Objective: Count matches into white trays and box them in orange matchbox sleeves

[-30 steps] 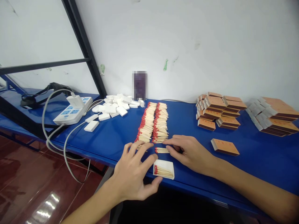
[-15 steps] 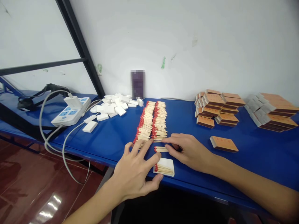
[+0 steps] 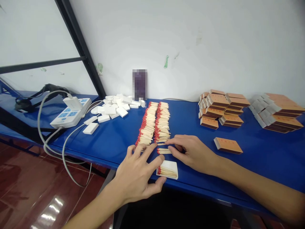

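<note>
Two long rows of red-headed matches lie side by side on the blue table, heads to the left. My left hand is open with its fingers spread, its index fingertip by the head of a match at the near end of the right row. My right hand has its index fingertip at that match's other end. Its thumb rests by the tails of a small separate group of matches, with a gap between thumb and index. Nearer me, a white matchbox tray holds several matches, between my left thumb and fingers.
White trays lie heaped at the back left, beside a power strip with cables. Orange matchboxes are stacked at right, with another stack farther right. A single matchbox lies nearer. A black metal frame stands at left.
The view has shifted slightly. Both hands stay almost in place around the near matches, with only slight finger movement. The tray and matchboxes have not moved on the table.
</note>
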Tool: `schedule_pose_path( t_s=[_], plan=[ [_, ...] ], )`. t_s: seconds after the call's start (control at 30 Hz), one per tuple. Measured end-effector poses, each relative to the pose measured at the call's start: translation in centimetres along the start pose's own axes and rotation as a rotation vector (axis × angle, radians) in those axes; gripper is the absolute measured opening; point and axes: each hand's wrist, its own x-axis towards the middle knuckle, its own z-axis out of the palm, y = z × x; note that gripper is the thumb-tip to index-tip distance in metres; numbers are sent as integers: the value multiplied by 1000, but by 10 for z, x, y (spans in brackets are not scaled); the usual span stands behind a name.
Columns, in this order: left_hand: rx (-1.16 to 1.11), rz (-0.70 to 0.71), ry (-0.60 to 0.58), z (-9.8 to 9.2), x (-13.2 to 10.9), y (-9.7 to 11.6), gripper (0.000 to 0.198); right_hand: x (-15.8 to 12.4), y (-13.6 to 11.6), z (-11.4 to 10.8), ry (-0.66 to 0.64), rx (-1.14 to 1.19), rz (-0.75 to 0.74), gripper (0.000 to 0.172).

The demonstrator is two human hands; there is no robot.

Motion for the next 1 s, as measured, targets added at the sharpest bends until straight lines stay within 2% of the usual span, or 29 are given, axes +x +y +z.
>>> schedule_pose_path(
  t_s=[0.27,0.5,1.0],
  plan=[
    [-6,0,19,-1,0,0,38,-1,-2,-2,4,32,-17,20],
    [18,-12,-7,0,1,1,39,0,1,0,85,20,7,19],
    [24,-2,-56,1,2,1,39,-1,1,2,23,-25,19,23]
  ],
)
